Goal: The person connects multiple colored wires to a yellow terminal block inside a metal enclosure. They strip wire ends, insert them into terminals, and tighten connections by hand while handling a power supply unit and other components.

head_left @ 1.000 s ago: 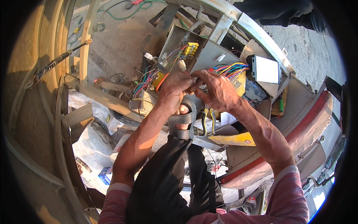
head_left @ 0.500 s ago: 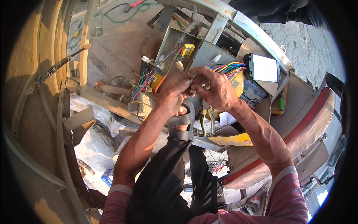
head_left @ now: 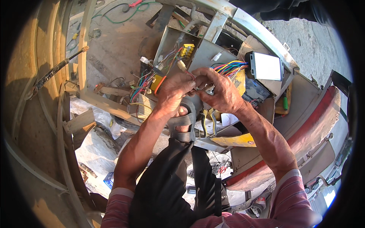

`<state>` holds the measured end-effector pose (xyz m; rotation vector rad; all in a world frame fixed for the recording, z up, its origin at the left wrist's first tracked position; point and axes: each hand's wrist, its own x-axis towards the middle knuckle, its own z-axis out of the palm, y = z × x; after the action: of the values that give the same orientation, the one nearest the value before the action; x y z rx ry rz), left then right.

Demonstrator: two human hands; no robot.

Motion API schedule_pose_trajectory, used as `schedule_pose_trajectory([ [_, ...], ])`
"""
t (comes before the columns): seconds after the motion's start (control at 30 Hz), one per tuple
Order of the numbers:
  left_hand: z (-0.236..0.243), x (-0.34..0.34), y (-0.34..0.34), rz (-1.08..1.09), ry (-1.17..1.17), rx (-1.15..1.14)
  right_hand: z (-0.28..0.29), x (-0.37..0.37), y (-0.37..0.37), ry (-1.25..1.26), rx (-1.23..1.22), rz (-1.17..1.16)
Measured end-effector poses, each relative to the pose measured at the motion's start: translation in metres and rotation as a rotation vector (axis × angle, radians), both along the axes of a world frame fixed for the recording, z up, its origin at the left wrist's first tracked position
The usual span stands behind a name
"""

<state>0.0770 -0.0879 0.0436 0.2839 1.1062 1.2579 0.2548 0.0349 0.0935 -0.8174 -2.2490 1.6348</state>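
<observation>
Head view: The left hand (head_left: 175, 90) and right hand (head_left: 223, 91) meet above the metal frame (head_left: 262, 32), between its curved far edge and its near edge. A thin reddish wire (head_left: 191, 75) runs from a pale connector (head_left: 181, 66) to the left hand; the left grip is clamped on this wire, thumb against fingers. The far end of the wire is hidden by the fingers. The right grip is curled against the left fingertips; whether it is clamped on anything cannot be determined. A small pale item (head_left: 209, 90) at the right fingers is too indistinct to identify.

A yellow terminal block (head_left: 187, 50) lies beyond the connector in a metal tray (head_left: 169, 41). A white-faced box (head_left: 267, 67) sits near the frame's far right edge; its multicoloured wires (head_left: 232, 67) are partly covered by the right hand. Pliers (head_left: 214, 123) rest near the frame's near edge, their head indistinct. Dark clothing (head_left: 281, 8) is cut off at top right.
</observation>
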Motion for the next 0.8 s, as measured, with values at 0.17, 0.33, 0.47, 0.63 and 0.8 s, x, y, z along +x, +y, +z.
schedule_pose_trajectory([
  [0.17,-0.005,-0.002,0.003,0.048,0.031,-0.017,-0.006,-0.004,0.000,0.003,0.129,0.050],
  [0.33,0.000,0.008,0.003,0.147,0.038,-0.030,-0.002,-0.003,0.002,-0.075,0.052,0.010],
  [0.47,0.008,0.010,0.004,0.240,-0.024,-0.111,0.004,-0.008,0.006,-0.083,-0.026,-0.026],
  [0.63,0.006,0.001,0.006,0.193,-0.013,-0.143,0.006,-0.012,0.006,-0.086,-0.085,-0.053],
  [0.8,0.016,0.000,0.002,0.144,0.381,-0.088,0.004,-0.009,0.003,-0.048,-0.126,-0.108],
])
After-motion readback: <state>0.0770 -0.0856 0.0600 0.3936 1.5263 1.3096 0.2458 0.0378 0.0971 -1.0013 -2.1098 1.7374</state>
